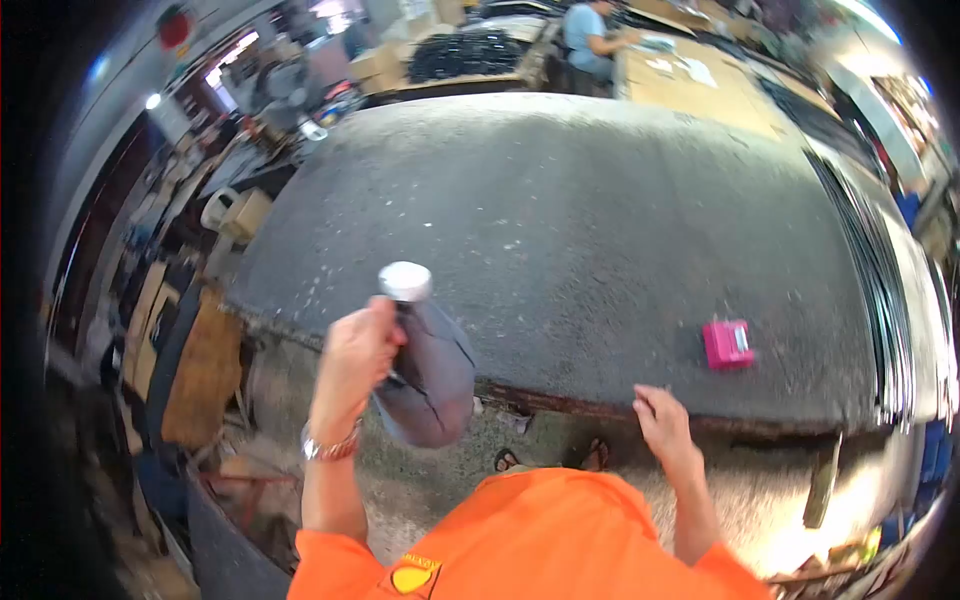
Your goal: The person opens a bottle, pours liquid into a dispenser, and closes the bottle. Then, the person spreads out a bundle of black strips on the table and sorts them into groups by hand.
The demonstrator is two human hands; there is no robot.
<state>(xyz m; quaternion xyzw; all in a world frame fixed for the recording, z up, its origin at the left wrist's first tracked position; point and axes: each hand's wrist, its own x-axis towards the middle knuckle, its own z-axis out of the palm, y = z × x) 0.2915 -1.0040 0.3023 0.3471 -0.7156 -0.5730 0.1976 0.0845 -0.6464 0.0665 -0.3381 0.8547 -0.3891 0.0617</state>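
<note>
a dark grey jug with a white top is hanging, tilted, by the near edge of the counter. the left hand is holding it, its grip closing around the neck or handle; blur is hiding which. the right hand is hovering near the edge, fingers partly curling; nothing is showing in it, though i cannot tell how far its grip is closing. as for progress, the jug is already being held up and the top is covering it; no pouring is showing, and the jug is not yet standing on anything.

the counter is looking dark, worn and pale-flecked. a pink box is sitting near its right end, and long thin strips are lying along that side. beyond, a person in blue is working at a tan table in a cluttered workshop.
</note>
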